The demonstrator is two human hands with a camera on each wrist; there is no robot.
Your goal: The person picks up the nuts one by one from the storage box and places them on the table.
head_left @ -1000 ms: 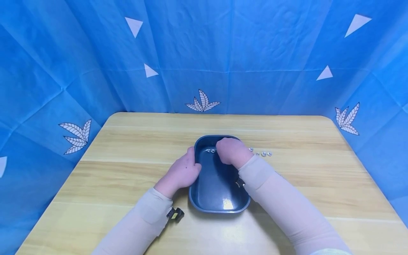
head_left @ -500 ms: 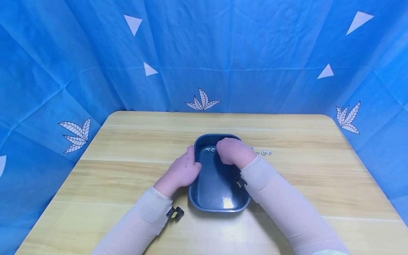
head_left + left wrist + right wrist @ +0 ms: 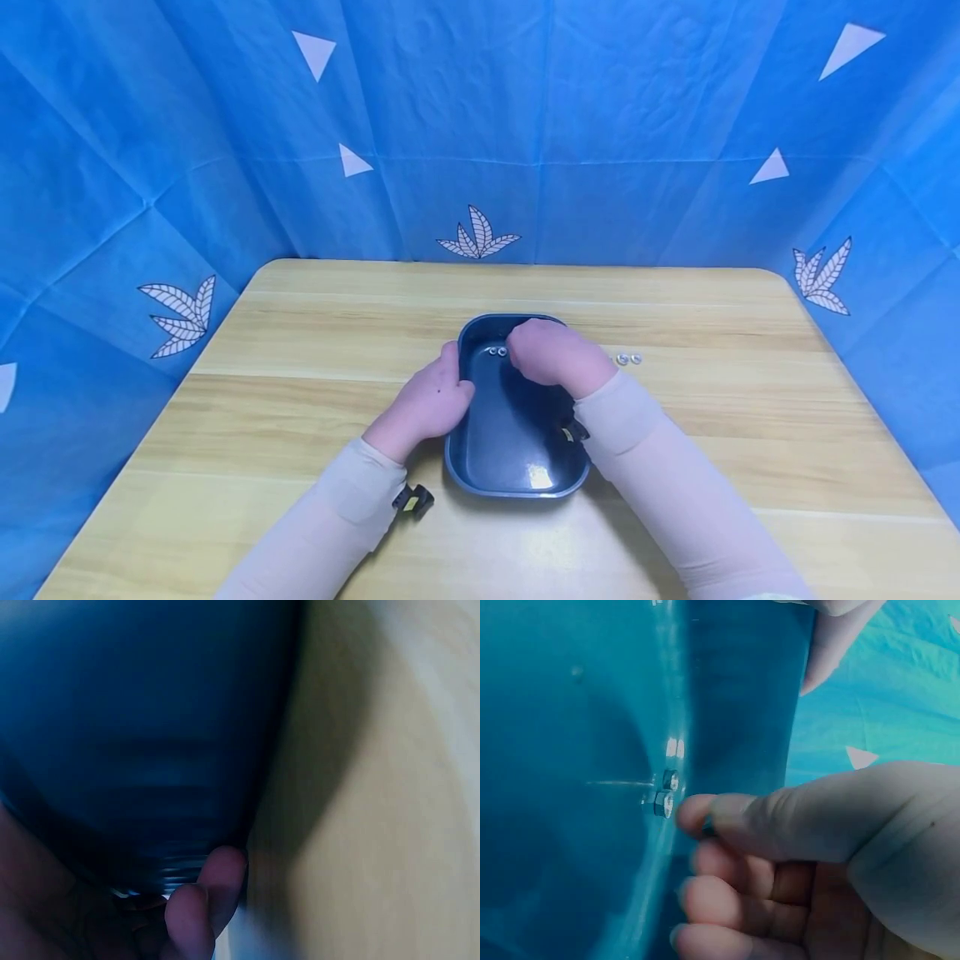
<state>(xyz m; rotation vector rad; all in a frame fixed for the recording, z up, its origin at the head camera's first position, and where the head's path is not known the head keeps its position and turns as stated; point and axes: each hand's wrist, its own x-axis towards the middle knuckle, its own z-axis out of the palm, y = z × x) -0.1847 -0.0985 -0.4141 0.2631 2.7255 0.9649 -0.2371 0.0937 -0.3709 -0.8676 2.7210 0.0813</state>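
The blue tray (image 3: 517, 433) stands on the wood-grain counter (image 3: 337, 325), long axis running away from the person. The left hand (image 3: 431, 398) grips its left wall, the thumb over the rim and the other fingers along the outside. This grip and the tray's position on the counter match the frame taken one second earlier.

The right hand (image 3: 558, 354) is inside the far end of the tray. In the right wrist view, the thumb and index finger are narrowed until their tips meet, and the remaining fingers are curled loosely. Whether a part is held between the tips cannot be told. Two metal nuts (image 3: 664, 803) lie side by side on the tray floor at the base of the far wall, near the tips of these fingers; their position is unchanged.

Relative to the earlier frame, the right wrist is displaced to the right. It now covers part of the counter beside the tray: four nuts were visible there, whereas two further nuts (image 3: 622, 360) now show clearly. A blue curtain (image 3: 480, 100) with printed leaves and white triangles encloses the counter at the rear and sides
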